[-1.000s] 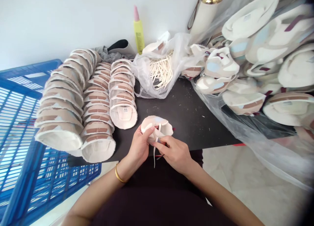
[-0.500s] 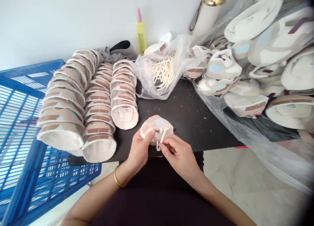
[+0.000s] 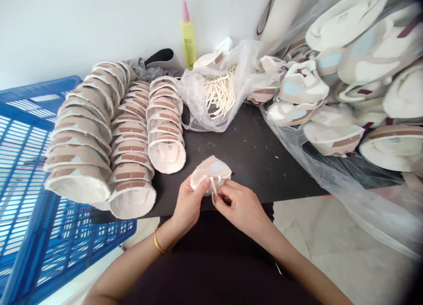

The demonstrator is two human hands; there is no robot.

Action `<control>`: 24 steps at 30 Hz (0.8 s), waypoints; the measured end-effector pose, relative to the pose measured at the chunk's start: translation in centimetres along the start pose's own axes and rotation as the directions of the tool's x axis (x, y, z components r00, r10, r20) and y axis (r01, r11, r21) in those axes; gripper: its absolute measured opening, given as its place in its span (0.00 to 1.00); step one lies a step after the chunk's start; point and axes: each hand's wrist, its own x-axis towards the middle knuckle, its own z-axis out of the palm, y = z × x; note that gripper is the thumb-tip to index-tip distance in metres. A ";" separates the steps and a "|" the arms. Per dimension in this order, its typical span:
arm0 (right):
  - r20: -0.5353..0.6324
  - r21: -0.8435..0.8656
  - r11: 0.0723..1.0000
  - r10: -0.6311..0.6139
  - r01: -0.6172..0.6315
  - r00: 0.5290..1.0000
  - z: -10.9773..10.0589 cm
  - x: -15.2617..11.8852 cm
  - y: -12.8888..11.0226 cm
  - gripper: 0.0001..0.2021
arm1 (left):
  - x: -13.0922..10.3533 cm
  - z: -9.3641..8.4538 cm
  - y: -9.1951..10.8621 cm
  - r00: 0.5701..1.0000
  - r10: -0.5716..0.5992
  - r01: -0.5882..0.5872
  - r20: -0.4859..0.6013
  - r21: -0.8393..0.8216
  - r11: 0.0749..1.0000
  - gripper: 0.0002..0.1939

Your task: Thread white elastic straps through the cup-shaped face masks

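head view: left hand (image 3: pixel 191 198) pinches shoe upper (image 3: pixel 207 168) over black table (image 3: pixel 261 150); right hand (image 3: pixel 238 204) grips dark-and-orange tool (image 3: pixel 227 199) beside white lace (image 3: pixel 213 186). slack pinch could let tool slip, snagging upper or twisting lace.

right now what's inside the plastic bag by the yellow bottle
Thin cream strips lie heaped in the plastic bag. The upper strips and cloudy folds hide whatever lies deeper. I cannot tell whether the shoe upper at its back is inside.
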 end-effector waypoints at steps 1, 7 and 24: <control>0.004 0.003 1.000 0.007 -0.007 1.000 0.0 0.0 0.0 0.08 | 0.0 0.0 0.0 1.000 0.006 -0.006 -0.002 -0.010 1.000 0.13; -0.025 -0.055 0.998 0.033 -0.035 0.999 0.4 0.2 -0.3 0.10 | -0.2 0.1 0.1 1.000 0.004 -0.004 0.004 -0.040 0.999 0.12; -0.181 0.188 0.972 -0.108 0.142 0.977 -2.5 -1.8 0.1 0.09 | 0.6 0.5 0.7 0.992 -0.031 0.033 -0.118 0.015 0.999 0.19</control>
